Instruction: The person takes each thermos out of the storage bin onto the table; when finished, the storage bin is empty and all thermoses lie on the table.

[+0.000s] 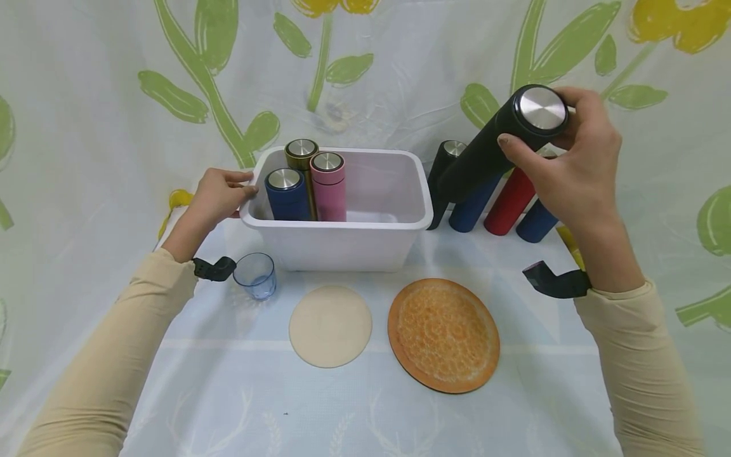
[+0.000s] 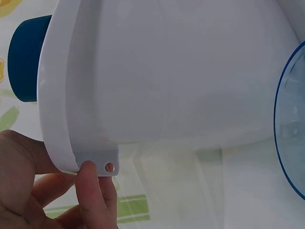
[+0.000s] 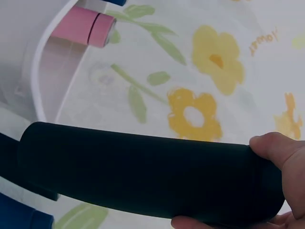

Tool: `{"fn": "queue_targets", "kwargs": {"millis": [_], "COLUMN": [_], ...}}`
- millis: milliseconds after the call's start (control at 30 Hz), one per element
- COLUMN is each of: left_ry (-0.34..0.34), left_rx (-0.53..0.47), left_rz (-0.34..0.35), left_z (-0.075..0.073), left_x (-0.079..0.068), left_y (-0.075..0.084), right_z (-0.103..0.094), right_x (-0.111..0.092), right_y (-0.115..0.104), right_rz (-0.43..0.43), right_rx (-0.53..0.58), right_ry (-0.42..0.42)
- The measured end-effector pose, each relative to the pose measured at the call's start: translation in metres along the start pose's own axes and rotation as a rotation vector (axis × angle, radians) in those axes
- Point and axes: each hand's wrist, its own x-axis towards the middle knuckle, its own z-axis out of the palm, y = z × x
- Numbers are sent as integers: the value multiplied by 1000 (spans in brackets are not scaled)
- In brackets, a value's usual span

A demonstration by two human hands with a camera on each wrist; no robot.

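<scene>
My right hand [image 1: 588,155] grips a black thermos bottle [image 1: 491,146] near its silver-topped lid. The bottle is raised and tilted, its base toward the white bin [image 1: 337,247]. My left hand [image 1: 219,193] holds the bin's left rim; in the left wrist view its fingers [image 2: 90,191] pinch a tab under that rim. Inside the bin, toward its left end, stand a blue thermos [image 1: 287,202], a pink thermos [image 1: 329,197] and a gold-brown thermos [image 1: 302,150]. The held bottle partly covers a second black thermos [image 1: 442,162] to the right of the bin.
Right of the bin stand a red thermos [image 1: 508,203] and two blue ones, including a short blue thermos [image 1: 537,222]. In front lie a clear bluish glass [image 1: 259,279], a round cream disc [image 1: 330,327] and a round brown mat [image 1: 444,336]. A flowered sheet hangs behind.
</scene>
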Motion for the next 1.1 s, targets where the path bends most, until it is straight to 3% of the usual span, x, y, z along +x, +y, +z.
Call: {"fn": "queue_targets", "kwargs": {"millis": [1100], "left_ry": [-1], "left_rx": [-14], "left_rz": [-8], "left_z": [0], "left_x": [-2], "left_y": [2], "right_z": [44], "right_x": [-20], "right_y": [51], "right_rz": [214], "right_rx": [-49], "right_ry": [-296]}}
